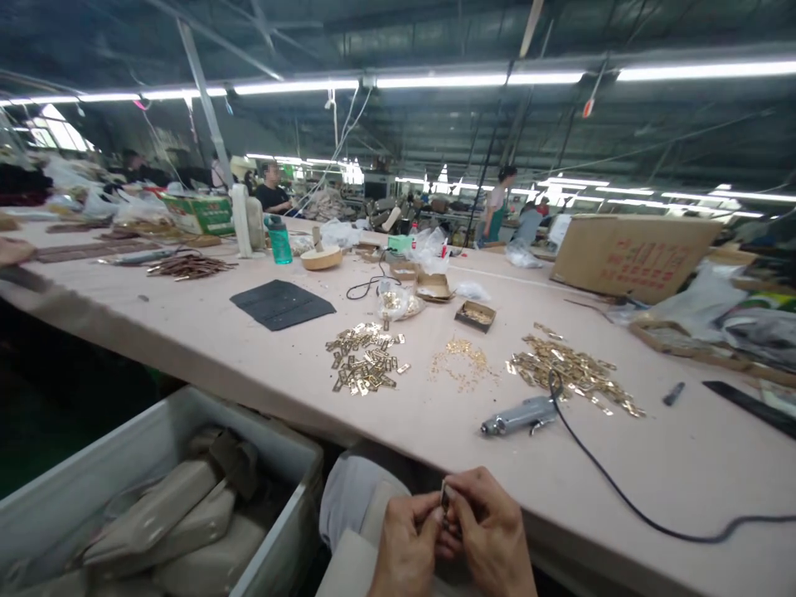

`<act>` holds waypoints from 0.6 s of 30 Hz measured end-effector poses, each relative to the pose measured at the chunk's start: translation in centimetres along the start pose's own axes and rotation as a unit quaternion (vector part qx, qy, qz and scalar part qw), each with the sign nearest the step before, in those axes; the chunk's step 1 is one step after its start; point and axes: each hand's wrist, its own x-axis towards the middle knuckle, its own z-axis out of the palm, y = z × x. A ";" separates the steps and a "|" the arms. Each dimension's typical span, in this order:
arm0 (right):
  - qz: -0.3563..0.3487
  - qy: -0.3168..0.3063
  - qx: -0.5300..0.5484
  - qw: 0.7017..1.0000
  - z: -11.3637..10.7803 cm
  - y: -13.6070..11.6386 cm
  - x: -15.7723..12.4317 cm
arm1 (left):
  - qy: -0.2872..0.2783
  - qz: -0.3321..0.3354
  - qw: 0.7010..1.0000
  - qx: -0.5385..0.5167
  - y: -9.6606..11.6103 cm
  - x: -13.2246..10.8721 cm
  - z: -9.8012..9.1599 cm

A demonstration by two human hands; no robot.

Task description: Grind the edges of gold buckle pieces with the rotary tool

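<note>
My left hand (407, 539) and my right hand (488, 526) are close together over my lap, in front of the table edge. Both are closed, with thumbs and fingers pinching a small metal plate (444, 496) between them. Fingers cover most of it. Under my hands lies a beige piece (351, 565), perhaps part of a bag. On the table beyond are a pile of gold metal plates (366, 365), a scatter of tiny gold screws or studs (461, 361) and a larger heap of gold plates (569, 369). A grey electric screwdriver (519, 416) lies nearest my right hand.
A white bin (274, 543) holding beige bags (162, 510) stands at my left. A black cable (652, 526) crosses the table at right. Farther back are a black mat (282, 305), a small box (475, 316), a teal bottle (279, 241) and a large carton (634, 255). People work in the background.
</note>
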 end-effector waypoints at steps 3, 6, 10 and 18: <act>-0.010 -0.007 -0.001 1.000 0.1 0.2 0.2 | 0.001 -0.005 1.000 0.010 -0.9 0.3 -0.3; -0.005 -0.004 -0.012 1.000 0.0 -0.3 0.4 | 0.008 -0.010 1.000 -0.001 -1.8 0.4 -0.4; -0.017 -0.004 -0.061 0.998 -0.4 -1.5 0.6 | 0.031 -0.003 0.999 -0.009 -2.4 0.4 -0.5; -0.044 0.071 -0.092 0.992 0.0 -1.2 0.2 | 0.095 0.000 0.995 -0.040 -1.9 0.2 0.1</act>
